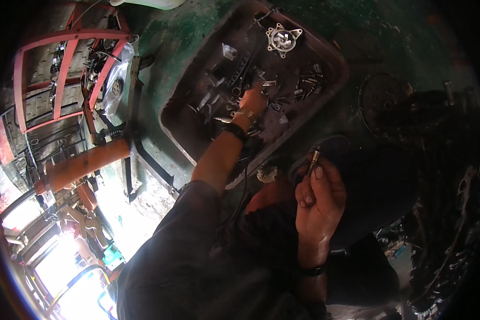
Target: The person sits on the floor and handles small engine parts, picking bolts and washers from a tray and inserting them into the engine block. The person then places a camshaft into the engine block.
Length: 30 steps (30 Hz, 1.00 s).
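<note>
My left hand (253, 101) reaches into a wide dark tray (168, 114) and touches the small metal parts in its middle. Its fingertips are turned away and too dim to show a grip. A short bright metal cylinder (270, 83) lies right by those fingers. Nearer to me, outside the tray, my right hand (321, 200) is closed, palm up, pinching a slim bolt-like metal part (315, 156) between thumb and fingers. The part points up and away from me. A round cast housing with a finned wheel (282, 40) lies at the tray's far end.
Several loose bolts (306, 85) and a dark ladder-like metal piece (240, 69) lie in the tray. On the left stand a red metal rack (64, 80) and an orange cylinder (88, 162). Dark machine parts (384, 98) crowd the right; the floor (170, 37) is green.
</note>
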{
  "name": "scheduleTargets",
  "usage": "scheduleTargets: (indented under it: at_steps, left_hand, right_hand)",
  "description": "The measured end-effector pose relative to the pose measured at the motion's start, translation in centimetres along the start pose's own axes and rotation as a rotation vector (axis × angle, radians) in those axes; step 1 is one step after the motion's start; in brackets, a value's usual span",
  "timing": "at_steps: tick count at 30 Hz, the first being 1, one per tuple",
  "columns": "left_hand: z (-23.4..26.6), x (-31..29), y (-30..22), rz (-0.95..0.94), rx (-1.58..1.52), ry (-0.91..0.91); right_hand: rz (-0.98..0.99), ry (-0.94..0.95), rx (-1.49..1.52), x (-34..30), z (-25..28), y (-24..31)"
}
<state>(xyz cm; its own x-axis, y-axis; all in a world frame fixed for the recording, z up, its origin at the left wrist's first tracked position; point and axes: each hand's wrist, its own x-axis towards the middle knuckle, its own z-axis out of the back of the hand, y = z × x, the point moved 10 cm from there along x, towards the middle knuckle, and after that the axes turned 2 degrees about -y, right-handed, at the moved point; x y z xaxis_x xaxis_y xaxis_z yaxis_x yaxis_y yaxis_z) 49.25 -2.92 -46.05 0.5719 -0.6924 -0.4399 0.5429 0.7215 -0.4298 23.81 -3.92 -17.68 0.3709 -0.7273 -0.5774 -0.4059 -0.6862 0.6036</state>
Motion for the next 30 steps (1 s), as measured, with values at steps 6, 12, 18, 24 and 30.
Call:
scheduleTargets:
  at_steps: [6,12,18,24,30]
  left_hand:
    - [-2.4,1.7,-3.7,-0.064,-0.015,0.108]
    - [-2.5,1.1,-3.9,-0.05,0.106,0.137]
    - [-1.4,-0.8,-0.3,0.075,0.016,0.013]
    - [-0.3,-5.1,1.0,0.091,-0.123,-0.072]
    - [-2.7,-7.7,4.3,0.305,-0.124,0.02]
  right_hand:
    - [0.0,0.003,-0.016,0.1,0.0,0.0]
    - [-0.003,-0.011,-0.014,0.1,0.0,0.2]
    - [-0.003,-0.015,-0.023,0.0,0.0,0.2]
    - [-0.019,0.013,-0.053,-0.2,-0.4,0.2]
    - [-0.031,-0.06,-0.042,-0.2,0.1,0.0]
